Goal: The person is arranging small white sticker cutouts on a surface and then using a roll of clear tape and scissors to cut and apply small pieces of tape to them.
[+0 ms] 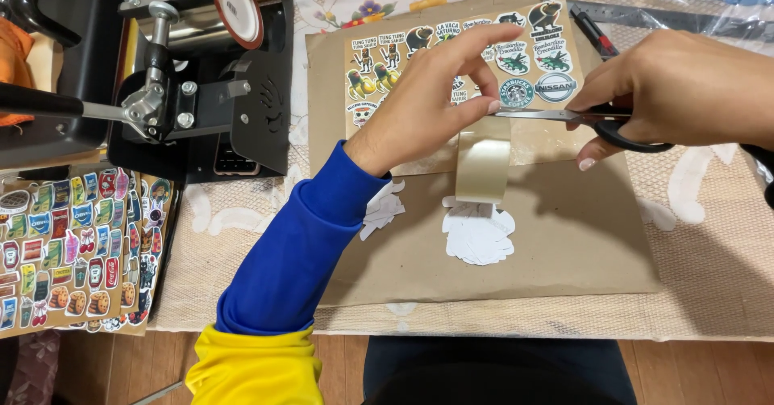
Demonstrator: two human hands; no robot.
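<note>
My left hand (431,91) pinches the top end of a strip of clear tape (482,163) between thumb and forefinger. The strip hangs down over a brown cardboard sheet (580,244). My right hand (677,91) grips black-handled scissors (564,116), and their blades reach left across the tape just below my left fingers. At the strip's lower end sits a pile of white paper cut-outs (477,236). Under my left hand lies a sticker sheet (532,50) with several printed stickers.
A black heat press machine (201,74) with a long handle stands at the left. Below it lies a second sheet of colourful stickers (76,244). A metal ruler (669,18) and a pen lie at the back right. A patterned cloth (709,252) covers the table.
</note>
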